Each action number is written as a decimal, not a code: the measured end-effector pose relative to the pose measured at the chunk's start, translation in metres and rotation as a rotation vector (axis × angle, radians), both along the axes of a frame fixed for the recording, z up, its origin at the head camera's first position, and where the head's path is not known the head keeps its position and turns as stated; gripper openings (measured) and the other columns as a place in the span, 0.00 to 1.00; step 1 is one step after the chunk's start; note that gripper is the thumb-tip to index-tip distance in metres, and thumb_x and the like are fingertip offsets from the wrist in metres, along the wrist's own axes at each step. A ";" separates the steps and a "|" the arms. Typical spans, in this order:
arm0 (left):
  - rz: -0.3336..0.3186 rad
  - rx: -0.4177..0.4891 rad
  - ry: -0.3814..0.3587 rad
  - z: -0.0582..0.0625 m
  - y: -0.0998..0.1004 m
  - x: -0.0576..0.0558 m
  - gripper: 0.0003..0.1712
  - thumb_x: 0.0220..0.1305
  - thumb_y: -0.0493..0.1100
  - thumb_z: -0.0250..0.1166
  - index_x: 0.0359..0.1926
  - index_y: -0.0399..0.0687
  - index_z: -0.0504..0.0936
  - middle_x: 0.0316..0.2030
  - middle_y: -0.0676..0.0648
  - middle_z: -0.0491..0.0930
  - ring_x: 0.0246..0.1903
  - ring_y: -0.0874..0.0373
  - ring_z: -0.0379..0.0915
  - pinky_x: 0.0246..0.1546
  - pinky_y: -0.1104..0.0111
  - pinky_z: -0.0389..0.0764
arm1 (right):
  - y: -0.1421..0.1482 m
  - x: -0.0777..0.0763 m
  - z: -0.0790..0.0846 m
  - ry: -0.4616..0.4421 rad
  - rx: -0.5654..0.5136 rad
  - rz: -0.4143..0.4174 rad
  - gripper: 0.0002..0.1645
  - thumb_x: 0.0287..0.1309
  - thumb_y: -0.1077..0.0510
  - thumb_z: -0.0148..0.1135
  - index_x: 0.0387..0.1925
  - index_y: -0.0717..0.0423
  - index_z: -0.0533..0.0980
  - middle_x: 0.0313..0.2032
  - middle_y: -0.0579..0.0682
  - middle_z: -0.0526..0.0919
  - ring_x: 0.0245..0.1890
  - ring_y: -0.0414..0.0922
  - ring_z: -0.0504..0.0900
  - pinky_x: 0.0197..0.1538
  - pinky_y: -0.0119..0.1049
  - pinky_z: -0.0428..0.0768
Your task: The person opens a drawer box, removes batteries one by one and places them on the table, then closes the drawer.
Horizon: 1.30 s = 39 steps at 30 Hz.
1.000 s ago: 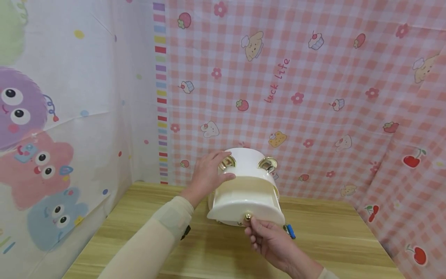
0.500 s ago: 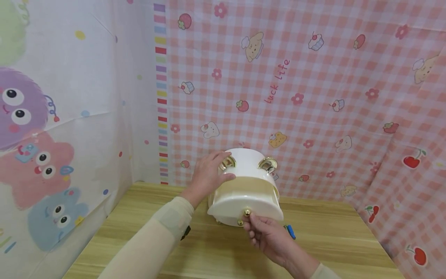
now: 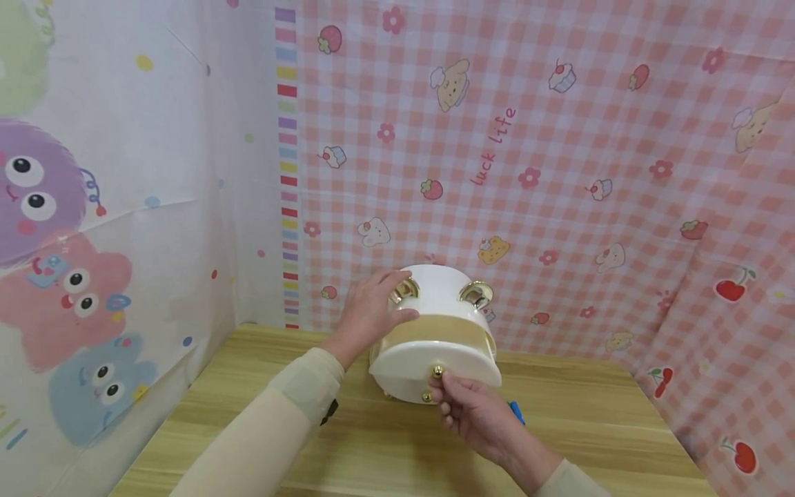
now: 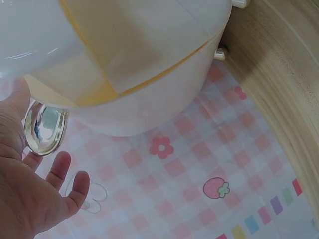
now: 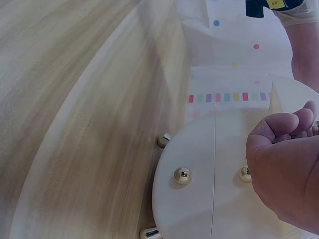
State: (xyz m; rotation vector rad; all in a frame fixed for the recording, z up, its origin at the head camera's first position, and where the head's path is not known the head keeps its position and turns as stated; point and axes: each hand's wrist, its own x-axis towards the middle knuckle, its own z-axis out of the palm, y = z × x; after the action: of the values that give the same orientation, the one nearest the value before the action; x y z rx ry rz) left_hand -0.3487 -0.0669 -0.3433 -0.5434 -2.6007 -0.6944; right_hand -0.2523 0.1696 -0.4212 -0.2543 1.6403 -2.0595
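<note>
A glossy white rounded drawer box (image 3: 435,283) with gold ear-shaped trims stands on the table, its cream upper drawer (image 3: 441,355) partly pulled out. My right hand (image 3: 481,414) pinches the gold knob (image 3: 437,371) on that drawer's front. Below it sits the lower drawer's gold knob (image 5: 183,176), untouched. My left hand (image 3: 369,310) rests on the box's top left, its thumb along the front top edge and its fingers by the left gold ear (image 4: 46,128). In the left wrist view several of its fingertips extend loosely past the ear.
The wood-grain table (image 3: 596,421) runs up to a pink checked cloth (image 3: 559,228) behind the box. A small blue object (image 3: 517,413) lies right of the box. Short gold feet (image 5: 163,140) stick out beneath it. A white patterned cloth (image 3: 155,262) hangs at the left.
The upper drawer has slid inward, toward the box, with my right hand following on its knob. More of the lower knob now shows. My left hand stays put.
</note>
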 end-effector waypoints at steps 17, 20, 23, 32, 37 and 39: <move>0.003 -0.048 -0.052 0.006 0.000 -0.001 0.46 0.66 0.64 0.74 0.79 0.58 0.69 0.78 0.45 0.70 0.78 0.45 0.64 0.80 0.44 0.65 | -0.001 -0.011 0.003 0.001 0.015 -0.040 0.19 0.82 0.41 0.52 0.46 0.40 0.86 0.37 0.32 0.89 0.34 0.31 0.77 0.41 0.24 0.78; 0.007 -0.041 -0.061 0.006 0.001 -0.001 0.46 0.66 0.64 0.74 0.80 0.59 0.69 0.78 0.45 0.68 0.79 0.43 0.62 0.81 0.45 0.64 | -0.001 -0.014 0.005 -0.004 0.015 -0.046 0.19 0.82 0.41 0.52 0.46 0.41 0.86 0.37 0.32 0.89 0.34 0.30 0.77 0.41 0.23 0.78; 0.008 -0.037 -0.065 0.006 0.001 -0.002 0.47 0.65 0.64 0.75 0.80 0.60 0.69 0.79 0.45 0.68 0.79 0.43 0.62 0.81 0.45 0.64 | -0.001 -0.016 0.005 -0.017 0.010 -0.057 0.19 0.82 0.41 0.52 0.45 0.41 0.86 0.36 0.33 0.89 0.33 0.30 0.78 0.40 0.24 0.78; 0.004 -0.033 -0.061 0.007 0.000 -0.002 0.47 0.64 0.64 0.75 0.79 0.59 0.70 0.77 0.46 0.71 0.77 0.44 0.65 0.80 0.46 0.66 | -0.001 -0.021 0.008 -0.012 0.010 -0.063 0.20 0.82 0.41 0.53 0.46 0.44 0.86 0.35 0.34 0.89 0.33 0.31 0.78 0.40 0.24 0.78; 0.002 -0.034 -0.050 0.006 0.000 -0.002 0.46 0.64 0.63 0.76 0.79 0.58 0.70 0.76 0.46 0.72 0.76 0.44 0.66 0.79 0.46 0.67 | -0.002 -0.023 0.009 -0.004 0.011 -0.060 0.20 0.82 0.41 0.53 0.46 0.45 0.86 0.36 0.34 0.89 0.33 0.31 0.78 0.40 0.24 0.79; 0.000 -0.026 -0.043 0.006 0.001 -0.001 0.46 0.64 0.62 0.76 0.79 0.57 0.71 0.75 0.45 0.72 0.76 0.44 0.67 0.79 0.46 0.67 | -0.002 -0.024 0.009 -0.002 0.016 -0.063 0.20 0.82 0.41 0.53 0.46 0.45 0.86 0.36 0.34 0.89 0.33 0.31 0.78 0.40 0.24 0.79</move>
State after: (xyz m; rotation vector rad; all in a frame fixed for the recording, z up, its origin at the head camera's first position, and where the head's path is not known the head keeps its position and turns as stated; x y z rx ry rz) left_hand -0.3499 -0.0663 -0.3375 -0.5422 -2.6530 -0.6810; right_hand -0.2765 0.1677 -0.4122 -0.1977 1.6828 -2.0918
